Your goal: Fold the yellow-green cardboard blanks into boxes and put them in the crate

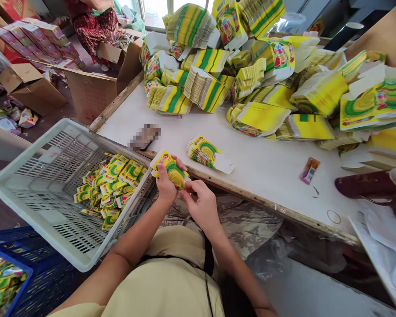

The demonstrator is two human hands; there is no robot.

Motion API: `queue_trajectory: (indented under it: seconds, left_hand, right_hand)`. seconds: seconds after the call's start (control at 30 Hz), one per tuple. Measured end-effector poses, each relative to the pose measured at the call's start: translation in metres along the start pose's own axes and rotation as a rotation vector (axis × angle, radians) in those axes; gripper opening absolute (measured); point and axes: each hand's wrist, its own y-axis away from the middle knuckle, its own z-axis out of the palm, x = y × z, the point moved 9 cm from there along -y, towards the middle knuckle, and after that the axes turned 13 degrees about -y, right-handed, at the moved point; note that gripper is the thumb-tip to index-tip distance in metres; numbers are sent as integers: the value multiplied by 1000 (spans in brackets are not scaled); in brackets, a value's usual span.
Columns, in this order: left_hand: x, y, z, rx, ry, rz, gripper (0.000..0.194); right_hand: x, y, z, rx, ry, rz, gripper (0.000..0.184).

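Observation:
In front of my body, at the table's front edge, my left hand grips a yellow and green carton with a printed spiral, thumb on its face and fingers around the far side. My right hand pinches the carton's lower right end, fingertips closed at its white flap. Whether it is one carton or a few held together, I cannot tell. Just beyond lies a small stack of flat cartons on the white table. To the left, a white plastic crate contains many closed small cartons.
Bundled flat cartons are heaped along the table's back. A phone-like object, partly blurred out, lies at the left edge. A small sachet and dark red mug sit right. A blue crate stands lower left; another person is behind.

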Motion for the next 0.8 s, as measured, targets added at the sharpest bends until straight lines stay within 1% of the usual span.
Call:
queue_trajectory:
  seconds: [0.07, 0.1, 0.13, 0.2, 0.27, 0.33, 0.4, 0.47, 0.53, 0.63, 0.67, 0.73, 0.8]
  left_hand:
    - [1, 0, 3, -14, 37, -8, 51]
    - [1, 0, 3, -11, 45, -14, 51]
    - [0, 0, 2, -1, 47, -24, 51]
    - [-5, 0, -2, 32, 33, -69, 57]
    - [-12, 0, -6, 64, 7, -139, 65]
    - [-19, 0, -9, 90, -15, -207, 72]
    - [-22, 1, -11, 114, -35, -252, 76]
    - [-22, 1, -11, 126, -74, -277, 79]
    - [-19, 0, -10, 102, -137, -272, 79]
    - [-12, -2, -3, -25, -186, -196, 77]
    - [-10, -1, 0, -72, -186, -159, 73]
    - [-9, 1, 2, -135, -201, -94, 58]
    - [-12, 3, 0, -135, -232, -59, 39]
  right_hand:
    - [-6, 3, -1, 34, 107, -43, 6]
    - [-7, 4, -2, 59, 118, -53, 5]
    - [-5, 4, -3, 83, 101, -55, 8]
    - [1, 4, -2, 86, 15, -44, 27]
    - [7, 1, 4, 3, -83, -28, 39]
    - [12, -2, 13, -112, -159, -6, 39]
    - [16, -6, 16, -153, -200, 23, 36]
    - [21, -10, 13, -114, -204, 37, 30]
    - [24, -14, 5, -38, -190, 26, 23]
    - [28, -18, -13, 90, -193, 14, 18]
    - [29, -19, -20, 130, -208, 23, 17]
    - [32, -20, -29, 180, -253, 47, 19]
    - [32, -20, -32, 192, -287, 62, 22]
